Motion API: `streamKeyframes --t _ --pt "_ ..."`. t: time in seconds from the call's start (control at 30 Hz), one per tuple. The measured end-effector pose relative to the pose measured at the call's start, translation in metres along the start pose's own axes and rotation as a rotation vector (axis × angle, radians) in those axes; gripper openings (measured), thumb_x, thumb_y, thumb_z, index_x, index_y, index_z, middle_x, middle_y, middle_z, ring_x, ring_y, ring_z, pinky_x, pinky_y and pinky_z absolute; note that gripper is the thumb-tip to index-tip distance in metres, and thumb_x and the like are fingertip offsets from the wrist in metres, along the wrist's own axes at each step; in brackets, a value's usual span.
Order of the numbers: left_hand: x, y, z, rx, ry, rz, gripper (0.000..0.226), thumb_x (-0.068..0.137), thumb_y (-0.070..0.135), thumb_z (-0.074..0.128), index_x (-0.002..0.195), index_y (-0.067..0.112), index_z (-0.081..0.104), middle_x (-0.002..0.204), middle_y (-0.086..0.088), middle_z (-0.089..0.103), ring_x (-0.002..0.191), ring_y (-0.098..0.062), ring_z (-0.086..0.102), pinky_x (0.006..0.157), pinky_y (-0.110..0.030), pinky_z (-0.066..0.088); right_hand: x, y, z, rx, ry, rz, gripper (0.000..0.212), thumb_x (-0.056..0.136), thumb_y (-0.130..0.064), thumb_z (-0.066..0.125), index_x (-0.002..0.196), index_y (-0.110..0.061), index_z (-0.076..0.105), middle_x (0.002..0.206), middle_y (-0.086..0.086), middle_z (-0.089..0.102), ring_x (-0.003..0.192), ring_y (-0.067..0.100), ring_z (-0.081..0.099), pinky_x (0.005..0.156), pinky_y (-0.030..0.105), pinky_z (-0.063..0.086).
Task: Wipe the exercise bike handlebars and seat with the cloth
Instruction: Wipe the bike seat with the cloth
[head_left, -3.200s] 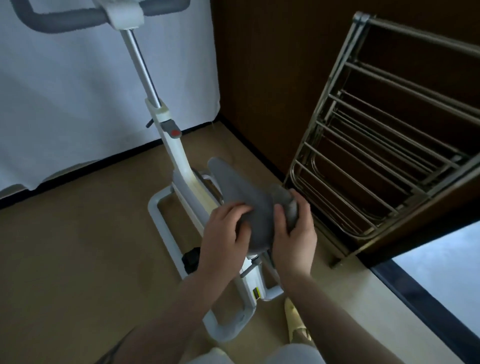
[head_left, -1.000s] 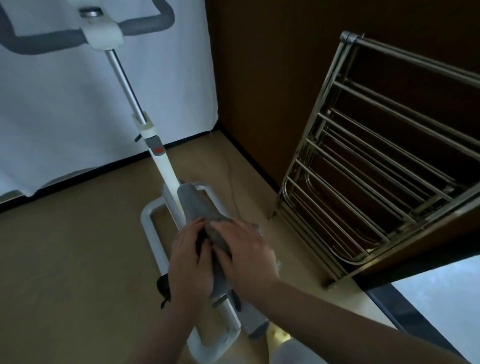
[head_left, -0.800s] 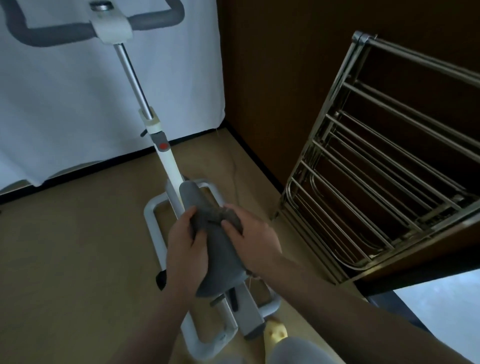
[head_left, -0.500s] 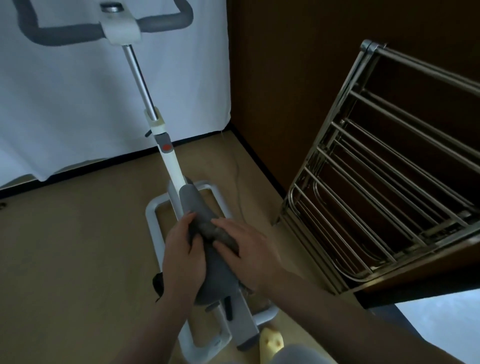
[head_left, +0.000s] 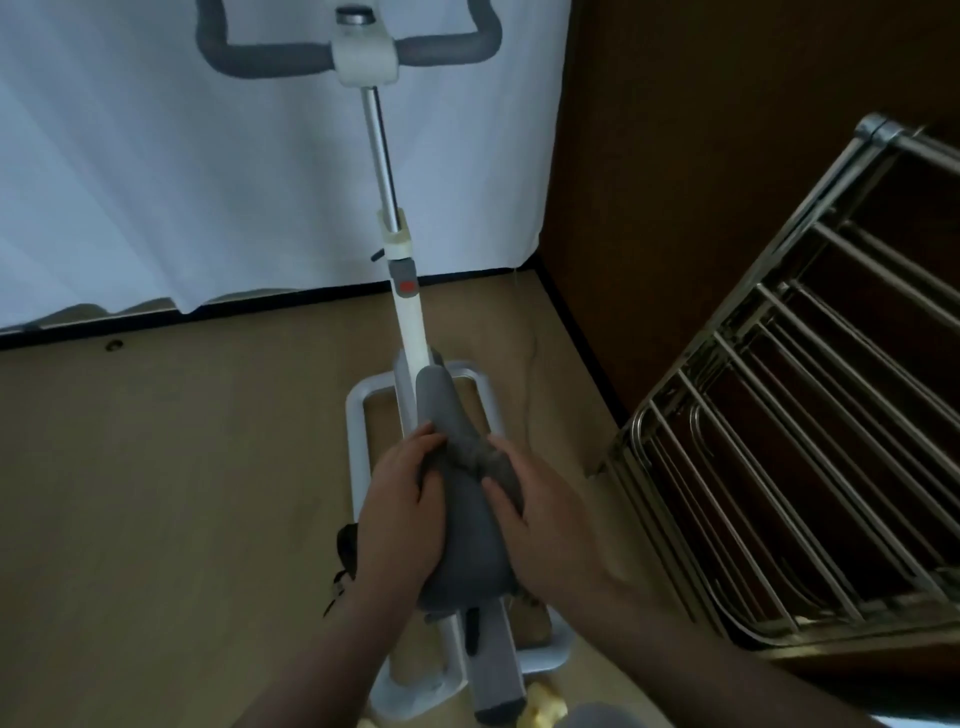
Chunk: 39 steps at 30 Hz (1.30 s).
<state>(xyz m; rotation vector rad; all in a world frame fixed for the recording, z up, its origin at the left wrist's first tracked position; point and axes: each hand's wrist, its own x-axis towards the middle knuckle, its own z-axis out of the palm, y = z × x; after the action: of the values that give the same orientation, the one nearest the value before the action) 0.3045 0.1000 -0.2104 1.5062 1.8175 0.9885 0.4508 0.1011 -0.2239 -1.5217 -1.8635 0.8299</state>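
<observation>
Both hands on bike seat (head_left: 467, 519), right hand (head_left: 545, 514) pinching grey cloth (head_left: 485, 460), left hand (head_left: 402, 512) gripping seat edge; risk: bunched cloth slipping off narrow nose, missing handlebars (head_left: 270, 54)

A white curtain (head_left: 208, 182) hung behind, its hem just above the tan floor (head_left: 156, 493). A folded metal rack (head_left: 810, 431) leaned against the brown wall (head_left: 701, 130) at right.

Home room: curtain (head_left: 156, 156), drying rack (head_left: 810, 415).
</observation>
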Motion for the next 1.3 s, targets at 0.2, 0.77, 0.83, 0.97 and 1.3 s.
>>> streamKeyframes --t 0.2,0.77,0.83,0.97,1.3 --pt "0.002 -0.006 0.004 0.001 0.012 0.005 0.035 0.095 0.009 0.046 0.124 0.026 0.058 0.133 0.027 0.043 0.125 -0.003 0.045 0.103 -0.025 0.038 -0.012 -0.003 0.002 -0.010 0.040 -0.005 0.034 0.096 -0.046 0.041 0.129 -0.042 0.045 0.119 -0.026 0.054 0.109 -0.004 0.052 0.089 0.017 0.043" --pt "0.001 -0.009 0.009 -0.015 0.065 -0.053 0.042 0.092 0.011 0.048 0.128 0.029 0.056 0.135 0.022 0.048 0.123 -0.007 0.049 0.102 -0.042 0.044 0.058 0.005 -0.015 0.179 -0.284 0.378 0.043 0.098 -0.051 0.037 0.133 -0.027 0.041 0.116 -0.008 0.058 0.101 0.013 0.055 0.089 0.035 0.044" --pt "0.001 -0.008 0.008 -0.014 0.062 -0.055 0.042 0.092 0.011 0.048 0.128 0.029 0.056 0.132 0.026 0.046 0.123 -0.007 0.049 0.102 -0.041 0.044 0.028 -0.002 -0.014 0.020 -0.192 0.263 0.035 0.098 -0.049 0.037 0.130 -0.034 0.037 0.108 -0.013 0.056 0.092 0.008 0.056 0.082 0.032 0.047" --pt "0.003 -0.010 0.010 -0.010 0.053 -0.072 0.041 0.091 0.013 0.047 0.128 0.031 0.055 0.133 0.025 0.046 0.118 -0.012 0.053 0.100 -0.043 0.045 0.044 0.005 -0.012 0.081 -0.234 0.290 0.034 0.099 -0.047 0.038 0.129 -0.033 0.039 0.108 -0.011 0.057 0.093 0.010 0.056 0.084 0.035 0.047" --pt "0.004 -0.009 0.010 0.019 0.045 -0.041 0.041 0.092 0.012 0.046 0.128 0.031 0.053 0.128 0.027 0.044 0.122 -0.005 0.048 0.103 -0.038 0.043 0.048 -0.004 -0.006 0.079 -0.164 0.336 0.033 0.097 -0.043 0.041 0.127 -0.030 0.043 0.100 -0.013 0.056 0.087 0.010 0.056 0.078 0.035 0.046"
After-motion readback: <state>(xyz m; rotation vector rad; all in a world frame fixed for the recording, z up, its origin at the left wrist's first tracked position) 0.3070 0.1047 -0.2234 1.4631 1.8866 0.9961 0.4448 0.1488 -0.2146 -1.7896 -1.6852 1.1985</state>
